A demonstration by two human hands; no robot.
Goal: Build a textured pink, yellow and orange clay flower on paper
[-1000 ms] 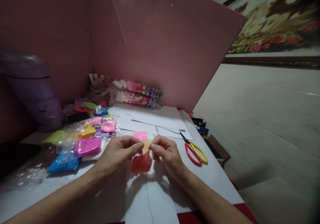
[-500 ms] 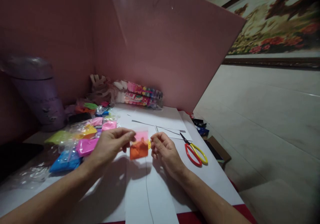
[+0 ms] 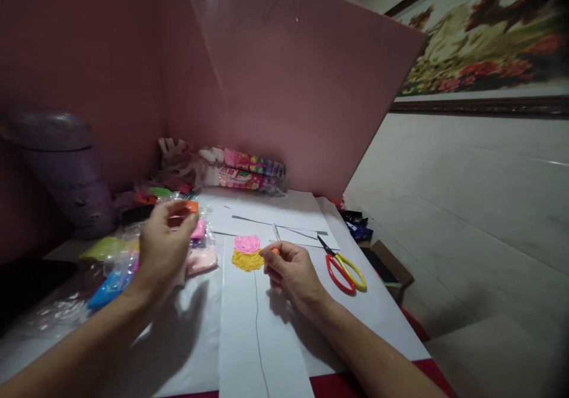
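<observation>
My left hand (image 3: 166,241) is raised over the pile of clay packets, its fingers closed on a small bag of orange clay (image 3: 191,207). Pinched in my right hand (image 3: 287,264) is a small bit of orange clay (image 3: 276,251). A thin pale tool (image 3: 276,232) sticks up behind those fingers; whether they hold it is unclear. Just left of the right hand, a pink clay patch (image 3: 247,244) sits above a yellow one (image 3: 248,260) on a white paper strip (image 3: 240,333). A wavy pencil-like line runs down the strip from the yellow patch.
Scissors (image 3: 344,270) with red and yellow handles lie right of my right hand. Bagged clay, including a blue packet (image 3: 109,288), covers the left side. A purple tumbler (image 3: 66,172) stands behind it, and wrapped colourful packs (image 3: 244,169) lie at the back.
My left hand has carried the orange clay bag left and up, away from my right hand. The pink and yellow patches are now uncovered, and orange clay shows in my right fingers.
</observation>
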